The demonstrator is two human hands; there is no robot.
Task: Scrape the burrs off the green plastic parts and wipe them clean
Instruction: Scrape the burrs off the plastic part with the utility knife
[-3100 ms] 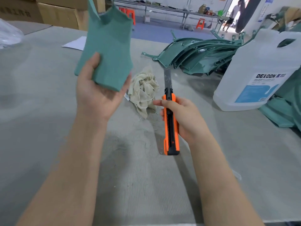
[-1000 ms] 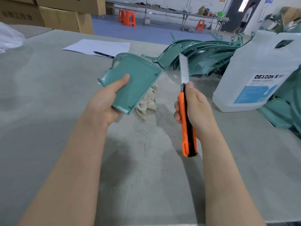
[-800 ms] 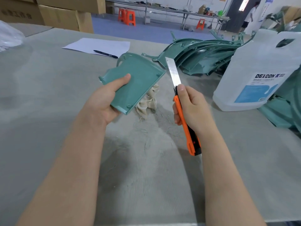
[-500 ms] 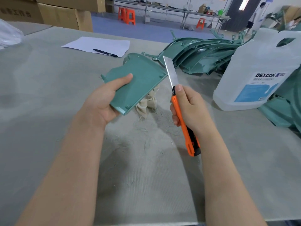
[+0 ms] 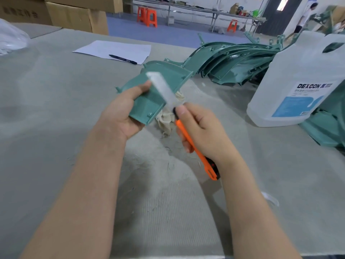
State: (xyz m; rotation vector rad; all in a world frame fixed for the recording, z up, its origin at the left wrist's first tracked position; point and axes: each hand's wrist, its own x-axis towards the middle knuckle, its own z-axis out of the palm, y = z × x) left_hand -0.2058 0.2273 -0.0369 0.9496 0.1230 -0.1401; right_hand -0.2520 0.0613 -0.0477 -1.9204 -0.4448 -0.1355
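Note:
My left hand [image 5: 121, 116] holds a curved green plastic part [image 5: 149, 103] above the table, thumb on its top face. My right hand [image 5: 203, 133] grips an orange utility knife [image 5: 196, 152] with its long blade out. The blade [image 5: 164, 89] lies blurred across the part's upper face, its tip near my left thumb. A crumpled beige rag [image 5: 168, 120] lies on the table under the part, partly hidden. A pile of green plastic parts [image 5: 233, 62] sits at the back right.
A large white jug [image 5: 298, 86] labelled DEXCON stands at the right, with more green parts [image 5: 324, 128] behind it. A sheet of paper [image 5: 115, 50] with a pen [image 5: 123, 59] lies at the back. Cardboard boxes [image 5: 74, 15] stand far left. Thin shavings litter the grey table [image 5: 56, 109].
The part went from upright to tilted flat in my left hand. My right hand brought the knife leftward, and the blade now lies across the part.

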